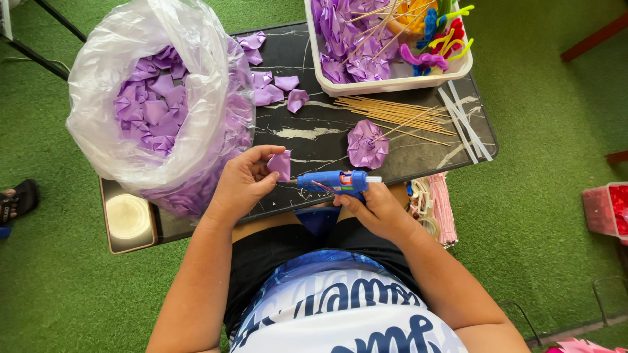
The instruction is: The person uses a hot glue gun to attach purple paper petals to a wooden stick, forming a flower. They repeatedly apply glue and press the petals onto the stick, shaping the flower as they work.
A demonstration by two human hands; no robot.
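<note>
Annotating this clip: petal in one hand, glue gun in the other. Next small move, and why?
Probably bring the glue gun nozzle onto the purple petal. The left hand pinches the petal up, the right hand aims the gun at it, and a small gap remains between nozzle and petal.

Plastic bag (140, 85) of purple petals, white tub (386, 84), wooden skewers (399, 114), green turf (543, 196)

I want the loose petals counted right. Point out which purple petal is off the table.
The folded purple petal pinched in the left hand, by the glue gun nozzle. The other loose petals lie flat on the black table.
</note>
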